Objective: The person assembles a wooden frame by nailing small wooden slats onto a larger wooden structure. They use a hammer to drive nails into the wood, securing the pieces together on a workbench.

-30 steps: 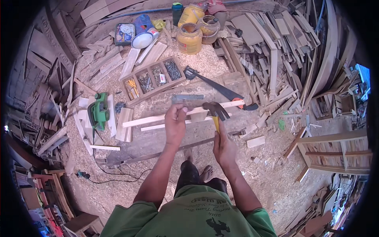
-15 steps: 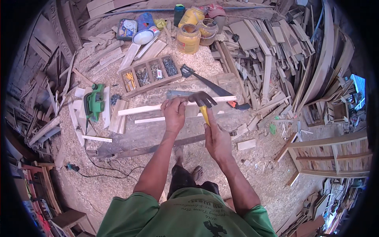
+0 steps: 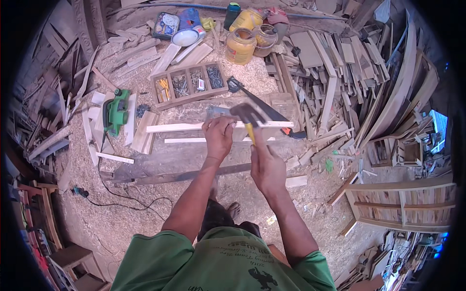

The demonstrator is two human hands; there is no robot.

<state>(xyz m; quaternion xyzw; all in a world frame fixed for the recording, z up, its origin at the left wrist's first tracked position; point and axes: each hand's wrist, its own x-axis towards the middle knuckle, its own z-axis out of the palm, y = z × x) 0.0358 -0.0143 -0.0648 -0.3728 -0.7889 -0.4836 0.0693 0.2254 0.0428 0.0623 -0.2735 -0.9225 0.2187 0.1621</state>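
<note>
My left hand [image 3: 218, 138] is closed on a long pale wooden strip [image 3: 174, 127] lying across the workbench. Its thumb and fingertips come together at the strip; whether a nail is pinched there is too small to tell. In my right hand [image 3: 268, 167] is a claw hammer [image 3: 249, 116] with a yellow handle and a dark head, gripped with the index finger stretched along the handle. The blurred head hangs over the strip, just right of my left fingertips. A second, thinner strip [image 3: 184, 140] lies nearer me, partly hidden by my left hand.
Beyond the strips stand a compartmented wooden box [image 3: 191, 99] of nails and a handsaw [image 3: 257, 101]. A green electric planer [image 3: 116, 112] rests at left, its cord running to the floor. Yellow jars [image 3: 241, 48] stand at the back; offcuts [image 3: 315, 72] pile up at right.
The hammer head is more blurred and has shifted slightly. My left hand stays on the strip, which lies more level in the picture. The whole view has shifted a little.
</note>
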